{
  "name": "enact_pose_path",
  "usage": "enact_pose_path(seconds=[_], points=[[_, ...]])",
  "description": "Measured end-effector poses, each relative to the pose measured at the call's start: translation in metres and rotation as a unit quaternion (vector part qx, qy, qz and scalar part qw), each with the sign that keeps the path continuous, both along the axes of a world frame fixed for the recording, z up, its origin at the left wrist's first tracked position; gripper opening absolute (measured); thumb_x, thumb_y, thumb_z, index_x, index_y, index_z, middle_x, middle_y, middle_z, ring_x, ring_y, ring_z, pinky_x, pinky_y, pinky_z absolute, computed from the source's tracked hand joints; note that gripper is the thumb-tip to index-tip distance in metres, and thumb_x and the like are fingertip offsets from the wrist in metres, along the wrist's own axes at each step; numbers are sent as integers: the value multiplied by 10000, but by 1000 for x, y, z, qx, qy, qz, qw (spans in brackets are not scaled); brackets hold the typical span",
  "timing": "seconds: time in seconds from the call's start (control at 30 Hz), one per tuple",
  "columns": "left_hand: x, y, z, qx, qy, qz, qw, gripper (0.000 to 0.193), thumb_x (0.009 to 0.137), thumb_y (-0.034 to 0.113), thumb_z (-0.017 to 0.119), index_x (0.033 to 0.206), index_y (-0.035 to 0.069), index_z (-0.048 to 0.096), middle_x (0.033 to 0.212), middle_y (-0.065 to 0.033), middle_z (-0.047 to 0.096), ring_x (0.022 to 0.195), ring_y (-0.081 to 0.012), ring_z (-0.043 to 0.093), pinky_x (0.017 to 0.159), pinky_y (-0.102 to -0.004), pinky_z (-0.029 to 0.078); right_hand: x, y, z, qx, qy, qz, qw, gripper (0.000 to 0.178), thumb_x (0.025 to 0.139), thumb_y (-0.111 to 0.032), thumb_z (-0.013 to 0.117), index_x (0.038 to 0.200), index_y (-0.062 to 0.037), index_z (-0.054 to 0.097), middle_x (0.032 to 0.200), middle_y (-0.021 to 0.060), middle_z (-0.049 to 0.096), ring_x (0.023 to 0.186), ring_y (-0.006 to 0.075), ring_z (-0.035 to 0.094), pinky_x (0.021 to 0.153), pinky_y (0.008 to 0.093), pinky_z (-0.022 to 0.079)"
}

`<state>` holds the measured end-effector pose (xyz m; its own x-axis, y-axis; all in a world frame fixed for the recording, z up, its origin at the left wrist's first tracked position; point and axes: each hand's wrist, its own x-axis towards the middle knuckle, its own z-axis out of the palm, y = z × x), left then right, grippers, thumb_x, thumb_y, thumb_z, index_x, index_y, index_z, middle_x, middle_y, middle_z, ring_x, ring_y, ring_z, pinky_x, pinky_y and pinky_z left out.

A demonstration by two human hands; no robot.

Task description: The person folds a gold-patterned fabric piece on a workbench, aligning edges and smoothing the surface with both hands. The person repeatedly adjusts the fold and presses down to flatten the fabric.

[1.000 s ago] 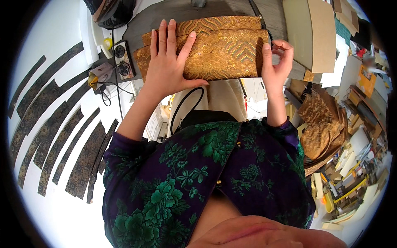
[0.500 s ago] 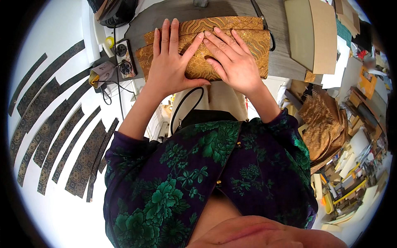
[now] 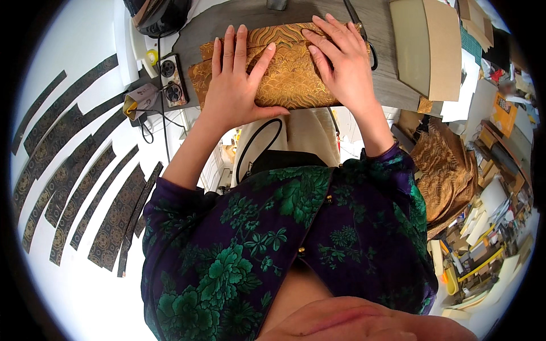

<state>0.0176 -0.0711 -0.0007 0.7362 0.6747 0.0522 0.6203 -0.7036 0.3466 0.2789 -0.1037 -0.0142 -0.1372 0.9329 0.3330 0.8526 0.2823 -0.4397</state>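
Observation:
A folded piece of gold-brown patterned brocade fabric (image 3: 293, 77) lies on the grey work table, a narrower strip showing along its far side. My left hand (image 3: 233, 85) rests flat on its left half, fingers spread and pointing away, thumb along the near edge. My right hand (image 3: 347, 68) lies over its far right part, fingers stretched toward the far right corner, where they hide some of the cloth. Just past that corner is a pair of dark-handled scissors (image 3: 371, 54), partly behind the right hand.
Tan card sheets (image 3: 443, 51) stand right of the grey table (image 3: 387, 79). Dark patterned strips (image 3: 119, 216) lie on a white surface at left, near a power strip (image 3: 172, 79) with cables. Crumpled gold-brown cloth (image 3: 446, 170) and cluttered scraps are at right.
My right hand has slid away from the left hand, to the right and farther off, uncovering the middle of the fabric. My left hand has stayed nearly in place.

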Motion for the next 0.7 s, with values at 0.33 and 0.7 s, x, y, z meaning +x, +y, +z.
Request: enact_pose_path(seconds=[0.33,0.7], points=[[0,-2,1,-7,14,8,1000,1276,660,859,782,1584,44,452,1701,-350,187,1582,-562,151,1259,-675,153,46,-10,-15,-14,176,-202,963,346,964,-219,782,1265,-62,716,1258,157,723,1129,313,697,1008,407,540],[3,-1,1,-13,18,11,1000,1278,656,820,816,1555,-11,447,1698,-357,186,1589,-548,143,1264,-679,137,48,-16,-21,-226,604,-304,701,206,994,-223,800,1026,-73,663,929,-5,709,839,64,624,767,237,512]])
